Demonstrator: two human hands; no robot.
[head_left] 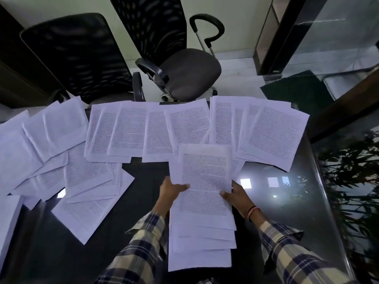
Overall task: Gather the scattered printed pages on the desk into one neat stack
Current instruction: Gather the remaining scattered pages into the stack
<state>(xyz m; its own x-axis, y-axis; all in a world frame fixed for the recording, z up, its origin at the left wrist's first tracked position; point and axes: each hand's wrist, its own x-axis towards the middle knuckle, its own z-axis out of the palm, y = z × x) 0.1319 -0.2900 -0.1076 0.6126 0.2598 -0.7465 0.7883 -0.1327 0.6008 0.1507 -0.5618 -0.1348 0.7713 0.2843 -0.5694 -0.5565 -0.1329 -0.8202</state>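
The bundle of gathered pages [203, 187] is sitting right in front of you, long axis running straight away from your body, bottom edges fanned out unevenly near your chest. You're pinching it from both sides: left hand [171, 191] thumb on top at the left edge, right hand [235, 193] clamping the right edge. The far row of loose sheets [131, 130] is lying just beyond the bundle's top edge, spreading across the dark desk [147, 167], with a messier pile [41, 156] off to your left. I'd guess you're reaching left next, so the left hand is nearer.
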